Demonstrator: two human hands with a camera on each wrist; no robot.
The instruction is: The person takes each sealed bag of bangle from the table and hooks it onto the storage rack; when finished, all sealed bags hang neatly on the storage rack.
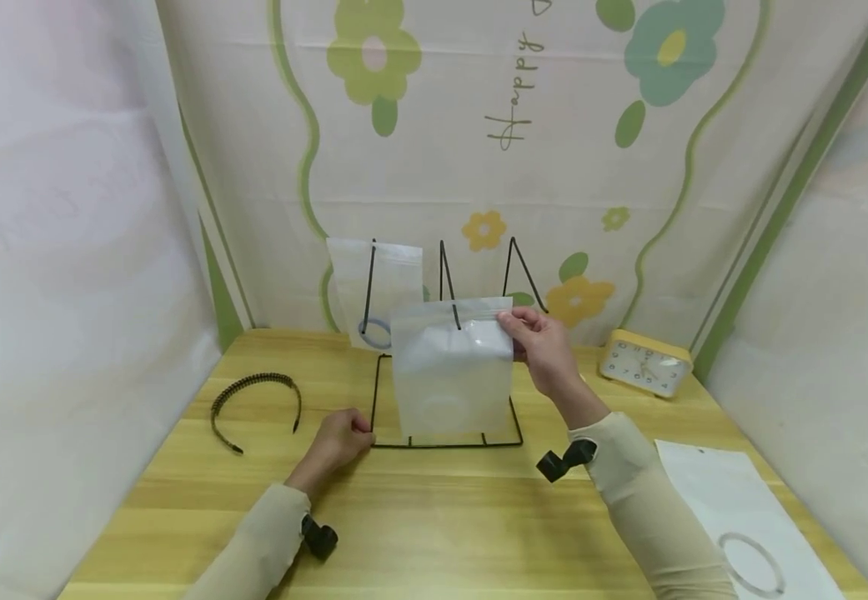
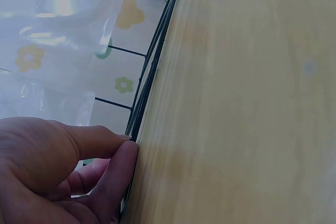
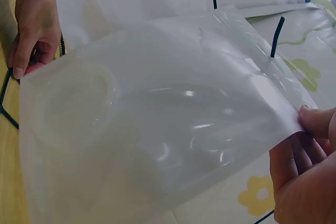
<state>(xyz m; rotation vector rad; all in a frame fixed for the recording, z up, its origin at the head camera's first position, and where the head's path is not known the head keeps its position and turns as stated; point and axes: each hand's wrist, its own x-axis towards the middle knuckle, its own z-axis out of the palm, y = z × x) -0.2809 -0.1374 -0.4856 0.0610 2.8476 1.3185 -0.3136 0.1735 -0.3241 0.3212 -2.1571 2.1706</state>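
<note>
A translucent zip bag [image 1: 452, 375] hangs from the middle prong of a black wire rack [image 1: 449, 447]; the prong's tip pokes through near its top in the right wrist view. My right hand [image 1: 546, 350] pinches the bag's upper right corner [image 3: 294, 114] between thumb and fingers. A pale ring [image 3: 76, 108] shows faintly inside. My left hand [image 1: 339, 437] pinches the rack's front left corner, thumb and finger on the wire [image 2: 134, 129]. On the left prong hangs another bag [image 1: 396, 279] with a bluish ring [image 1: 375, 333].
A braided headband [image 1: 257, 379] lies left of the rack. At the back right stands a yellow clock [image 1: 645, 363]. A white bag [image 1: 734, 483] with a pale ring [image 1: 752, 565] lies at the right. The rack's right prong [image 1: 512, 250] rises behind my right hand.
</note>
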